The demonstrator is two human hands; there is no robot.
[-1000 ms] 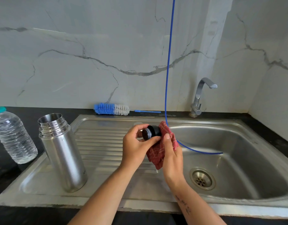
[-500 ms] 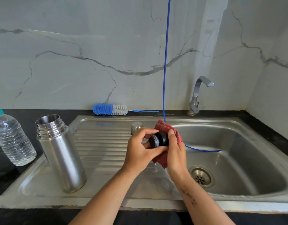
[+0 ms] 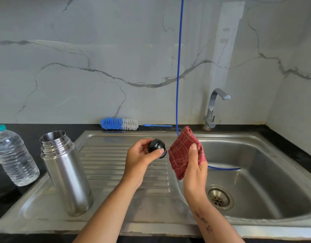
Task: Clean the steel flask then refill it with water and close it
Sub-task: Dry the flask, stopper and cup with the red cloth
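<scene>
The steel flask (image 3: pixel 66 174) stands upright and uncapped on the left of the sink's drainboard. My left hand (image 3: pixel 140 159) grips its black stopper (image 3: pixel 156 147) above the drainboard's ridges. My right hand (image 3: pixel 195 165) holds a folded red checked cloth (image 3: pixel 182 151) a little to the right of the stopper, apart from it. A plastic water bottle (image 3: pixel 12 155) with a teal cap stands on the black counter at the far left.
A blue and white bottle brush (image 3: pixel 119 124) lies at the back by the wall. A thin blue hose (image 3: pixel 178 67) hangs down into the steel sink basin (image 3: pixel 267 172), which has a drain (image 3: pixel 218 199). The tap (image 3: pixel 212 109) stands behind the basin.
The cloth was pressed against the stopper; now my right hand has drawn it away to the right, and my left hand holds the stopper alone, turned a little.
</scene>
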